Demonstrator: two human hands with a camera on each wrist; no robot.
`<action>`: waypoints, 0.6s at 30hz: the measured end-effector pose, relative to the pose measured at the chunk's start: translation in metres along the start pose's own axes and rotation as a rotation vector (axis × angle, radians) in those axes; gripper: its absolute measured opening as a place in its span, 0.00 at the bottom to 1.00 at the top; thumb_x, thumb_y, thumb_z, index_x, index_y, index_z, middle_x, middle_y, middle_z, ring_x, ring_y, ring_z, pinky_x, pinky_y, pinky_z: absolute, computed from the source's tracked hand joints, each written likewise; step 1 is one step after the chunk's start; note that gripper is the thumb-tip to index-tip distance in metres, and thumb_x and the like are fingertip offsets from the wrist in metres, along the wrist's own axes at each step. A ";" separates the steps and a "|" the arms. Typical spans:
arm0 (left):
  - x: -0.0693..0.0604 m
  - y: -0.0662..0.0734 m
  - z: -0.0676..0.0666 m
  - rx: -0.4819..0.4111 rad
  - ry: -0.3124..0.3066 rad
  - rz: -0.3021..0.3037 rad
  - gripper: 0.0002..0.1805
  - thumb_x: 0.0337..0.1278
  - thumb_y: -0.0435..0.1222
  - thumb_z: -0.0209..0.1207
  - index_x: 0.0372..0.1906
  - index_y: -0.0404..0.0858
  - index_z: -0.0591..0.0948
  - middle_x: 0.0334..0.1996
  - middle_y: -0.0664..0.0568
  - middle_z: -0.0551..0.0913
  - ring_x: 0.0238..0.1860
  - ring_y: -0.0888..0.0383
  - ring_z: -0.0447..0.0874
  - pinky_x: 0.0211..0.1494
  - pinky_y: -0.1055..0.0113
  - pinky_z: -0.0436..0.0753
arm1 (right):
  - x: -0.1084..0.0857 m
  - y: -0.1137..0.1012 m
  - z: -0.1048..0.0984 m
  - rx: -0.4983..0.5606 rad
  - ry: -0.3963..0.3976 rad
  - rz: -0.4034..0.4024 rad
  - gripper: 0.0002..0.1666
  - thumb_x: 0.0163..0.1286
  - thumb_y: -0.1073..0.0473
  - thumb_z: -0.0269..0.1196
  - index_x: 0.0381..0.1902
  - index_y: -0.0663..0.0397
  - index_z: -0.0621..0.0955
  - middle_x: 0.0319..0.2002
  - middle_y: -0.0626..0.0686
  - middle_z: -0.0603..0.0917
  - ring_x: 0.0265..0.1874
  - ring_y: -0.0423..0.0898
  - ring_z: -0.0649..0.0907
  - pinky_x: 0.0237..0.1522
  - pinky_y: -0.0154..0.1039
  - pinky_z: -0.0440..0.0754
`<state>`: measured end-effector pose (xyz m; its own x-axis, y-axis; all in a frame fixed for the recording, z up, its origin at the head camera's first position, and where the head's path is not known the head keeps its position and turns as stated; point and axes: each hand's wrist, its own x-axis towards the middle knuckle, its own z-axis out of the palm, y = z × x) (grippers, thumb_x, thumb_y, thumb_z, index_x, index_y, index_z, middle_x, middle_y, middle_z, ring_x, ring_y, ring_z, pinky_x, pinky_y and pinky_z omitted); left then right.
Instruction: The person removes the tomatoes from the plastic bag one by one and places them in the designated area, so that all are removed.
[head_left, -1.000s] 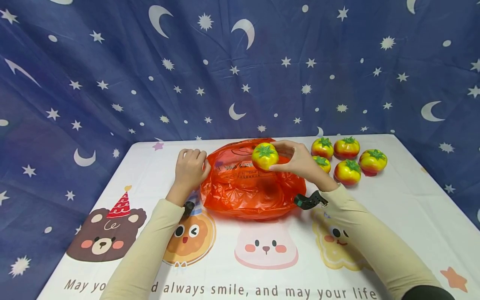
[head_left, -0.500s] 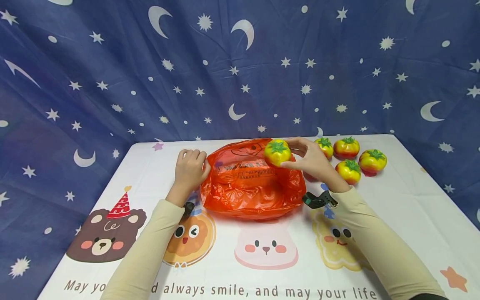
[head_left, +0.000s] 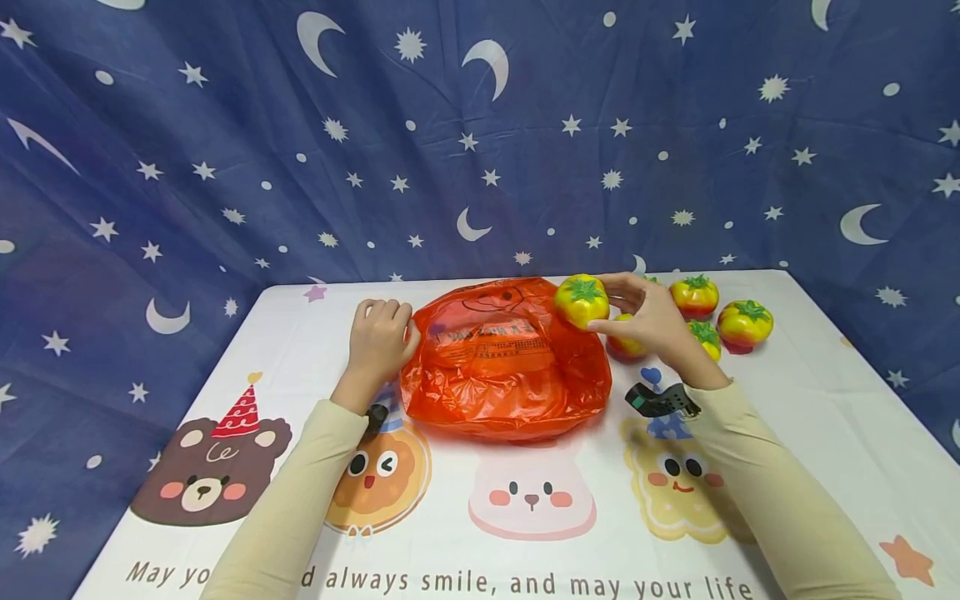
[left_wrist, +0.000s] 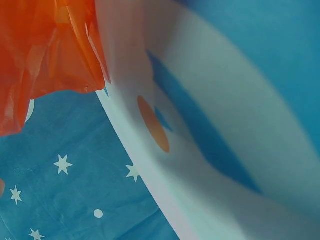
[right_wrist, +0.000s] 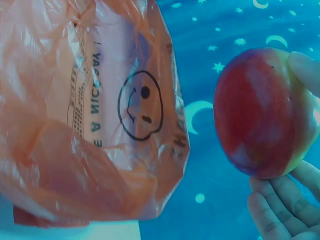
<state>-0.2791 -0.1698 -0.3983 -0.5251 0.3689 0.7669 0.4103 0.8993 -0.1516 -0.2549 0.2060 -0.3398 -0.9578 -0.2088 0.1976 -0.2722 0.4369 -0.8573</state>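
Note:
A red plastic bag (head_left: 487, 396) lies with its mouth spread open on the table. At its left edge, my left hand (head_left: 378, 343) grips the rim with curled fingers. My right hand (head_left: 651, 318) holds a yellow-and-red toy tomato (head_left: 582, 302) with green leaves between thumb and fingers, raised over the bag's right edge. In the right wrist view, the tomato's red underside (right_wrist: 252, 115) faces the camera, apart from the printed bag (right_wrist: 142, 107). Only a corner of the bag (left_wrist: 55, 55) shows in the left wrist view, and the left fingers are mostly out of it.
Several more toy tomatoes, among them one tomato (head_left: 745, 325) at the far right and another tomato (head_left: 693, 297) at the back, sit right of the bag, partly behind my right hand. A white cartoon tablecloth (head_left: 442, 500) covers the table. Behind hangs a blue starry curtain (head_left: 375, 142).
My right hand has moved right with the toy tomato, from above the bag's middle to its right edge. The left hand has stayed at the bag's left rim.

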 end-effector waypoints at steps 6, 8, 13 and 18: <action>0.000 0.000 0.000 0.000 0.006 -0.004 0.06 0.47 0.34 0.55 0.25 0.34 0.76 0.22 0.44 0.79 0.28 0.45 0.78 0.46 0.52 0.76 | -0.008 0.001 -0.011 0.011 0.005 0.057 0.40 0.53 0.54 0.71 0.63 0.56 0.70 0.60 0.59 0.75 0.58 0.53 0.76 0.57 0.31 0.75; 0.000 0.000 0.000 -0.004 0.013 -0.002 0.06 0.46 0.34 0.56 0.25 0.34 0.76 0.22 0.43 0.78 0.28 0.45 0.78 0.45 0.52 0.76 | -0.011 0.002 -0.015 -0.001 0.007 0.059 0.41 0.54 0.54 0.70 0.63 0.57 0.69 0.60 0.60 0.74 0.59 0.54 0.76 0.55 0.29 0.75; 0.000 0.001 -0.001 -0.007 0.015 -0.003 0.05 0.46 0.34 0.56 0.25 0.34 0.76 0.22 0.44 0.78 0.28 0.45 0.78 0.45 0.52 0.76 | -0.016 0.007 -0.026 -0.045 0.034 0.087 0.40 0.54 0.54 0.70 0.63 0.57 0.69 0.59 0.59 0.74 0.60 0.54 0.76 0.55 0.32 0.74; 0.000 0.000 -0.001 -0.005 0.011 -0.001 0.05 0.47 0.34 0.55 0.25 0.34 0.76 0.22 0.44 0.78 0.28 0.45 0.78 0.46 0.51 0.75 | -0.021 0.015 -0.037 -0.080 0.078 0.097 0.39 0.53 0.54 0.71 0.62 0.57 0.70 0.58 0.58 0.75 0.52 0.33 0.78 0.54 0.24 0.73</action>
<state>-0.2783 -0.1697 -0.3978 -0.5177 0.3652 0.7737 0.4135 0.8985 -0.1475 -0.2427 0.2493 -0.3395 -0.9834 -0.0948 0.1550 -0.1817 0.5204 -0.8344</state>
